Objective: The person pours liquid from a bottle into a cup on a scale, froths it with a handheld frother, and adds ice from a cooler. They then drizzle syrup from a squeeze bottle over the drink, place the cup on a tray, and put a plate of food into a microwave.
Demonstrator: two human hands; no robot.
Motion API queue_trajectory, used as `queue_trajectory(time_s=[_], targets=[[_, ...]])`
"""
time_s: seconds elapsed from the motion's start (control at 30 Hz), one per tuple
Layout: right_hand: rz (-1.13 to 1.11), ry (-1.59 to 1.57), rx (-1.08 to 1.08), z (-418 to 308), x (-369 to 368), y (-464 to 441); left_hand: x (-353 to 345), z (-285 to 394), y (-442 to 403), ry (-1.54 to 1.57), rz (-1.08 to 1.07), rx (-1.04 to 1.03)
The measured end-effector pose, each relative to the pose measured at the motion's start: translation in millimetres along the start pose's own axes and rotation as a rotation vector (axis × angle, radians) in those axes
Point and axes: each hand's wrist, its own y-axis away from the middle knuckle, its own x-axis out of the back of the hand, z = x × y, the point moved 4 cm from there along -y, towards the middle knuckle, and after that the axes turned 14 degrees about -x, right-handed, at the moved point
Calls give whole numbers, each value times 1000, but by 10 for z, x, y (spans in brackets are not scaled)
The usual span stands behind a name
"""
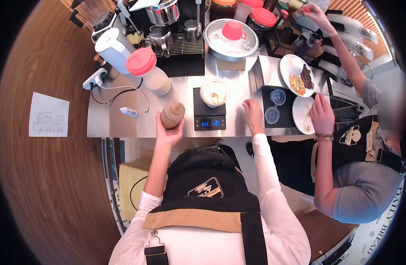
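Observation:
My left hand is wrapped around a squeeze bottle with brown contents, tilted a little above the counter's front edge. Just right of it, a black digital scale with lit blue digits carries a cup with a pale, foamy top and brown streaks. On the other side of the scale, my right hand hovers by the counter edge, fingers loosely bent and apparently holding nothing. A clear jug with a red lid and pale contents stands behind the bottle. Near it lies a small white pen-shaped device.
An espresso machine, a white kettle and a metal bowl line the back. A co-worker on the right reaches over plates of food. Two small plastic cups sit near my right hand. Cables cross the left counter.

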Motion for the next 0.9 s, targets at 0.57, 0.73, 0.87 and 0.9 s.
queue_trajectory(time_s=[0.57, 0.73, 0.87, 0.9], targets=[[-154, -402, 409, -1788, 936, 1408, -40, -263, 1126, -311, -243, -87], [-127, -272, 479, -1874, 1000, 1668, 88, -238, 1204, -353, -283, -31], [-88, -96, 536, -1944, 1032, 1897, 213, -252, 1236, -425, -236, -22], [-45, -73, 534, -1986, 1046, 1945, 232, -277, 1245, -421, -242, -19]])
